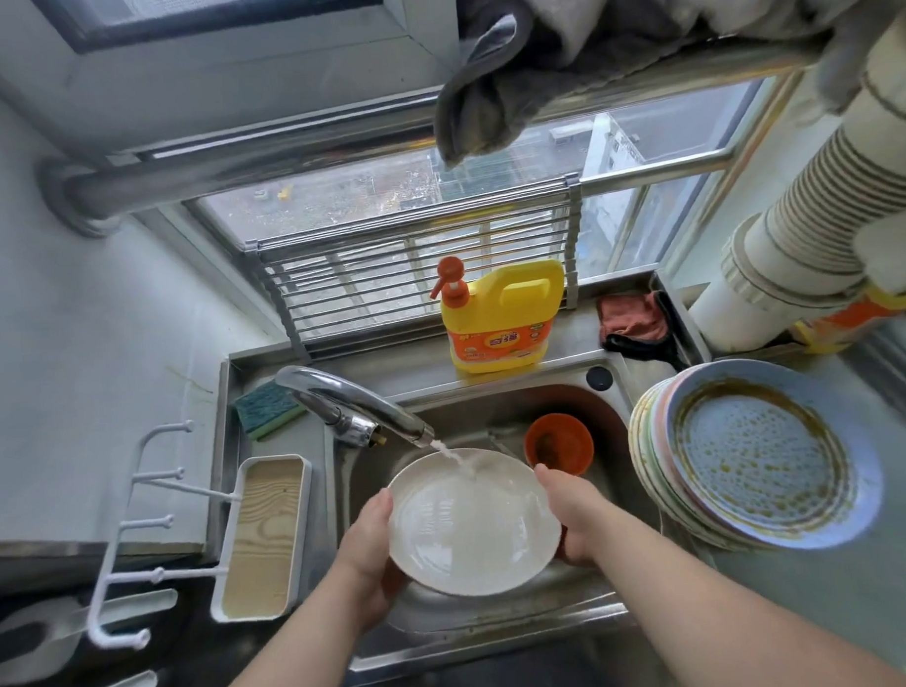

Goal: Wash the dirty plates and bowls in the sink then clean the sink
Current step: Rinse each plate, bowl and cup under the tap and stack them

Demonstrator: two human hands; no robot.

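Head view: both hands, left (368,544) and right (570,514), clamp opposite rims of a white plate (472,522) held over the sink (502,629) under the tap (350,398) stream. It looks nearly rinsed, but an orange bowl (559,444) waits in the far basin and a soiled stack (753,461) sits on the counter (835,602) at right, so most washing and the sink cleaning remain. Soap (499,316) and sponge (266,409) stand at the far ledge below a window.

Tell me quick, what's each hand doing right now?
Left hand: gripping the round white plate's left rim.
Right hand: gripping its right rim.
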